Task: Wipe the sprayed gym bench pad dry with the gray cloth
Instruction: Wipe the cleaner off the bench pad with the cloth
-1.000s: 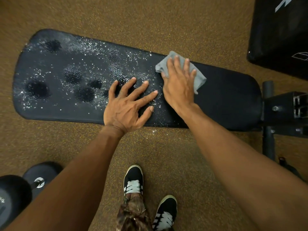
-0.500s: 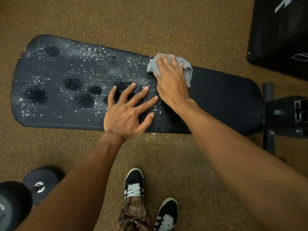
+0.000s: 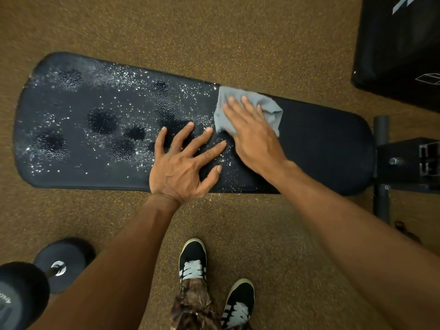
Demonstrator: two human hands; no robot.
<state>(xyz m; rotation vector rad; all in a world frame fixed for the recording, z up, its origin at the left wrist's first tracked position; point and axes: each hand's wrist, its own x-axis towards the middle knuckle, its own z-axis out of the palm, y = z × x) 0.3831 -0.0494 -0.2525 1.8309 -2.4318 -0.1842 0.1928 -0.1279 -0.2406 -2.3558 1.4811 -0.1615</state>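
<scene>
Glistening bench pad (image 3: 83,96) — speckled brown floor (image 3: 214,32)

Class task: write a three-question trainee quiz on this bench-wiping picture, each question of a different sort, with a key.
1. True or false: the left hand lies flat, fingers spread, on the bench pad.
2. Which hand presses the gray cloth? A) left hand B) right hand C) neither
3. Fill in: the spray droplets lie to the person's ____ of the cloth.
Key: 1 true; 2 B; 3 left.
</scene>
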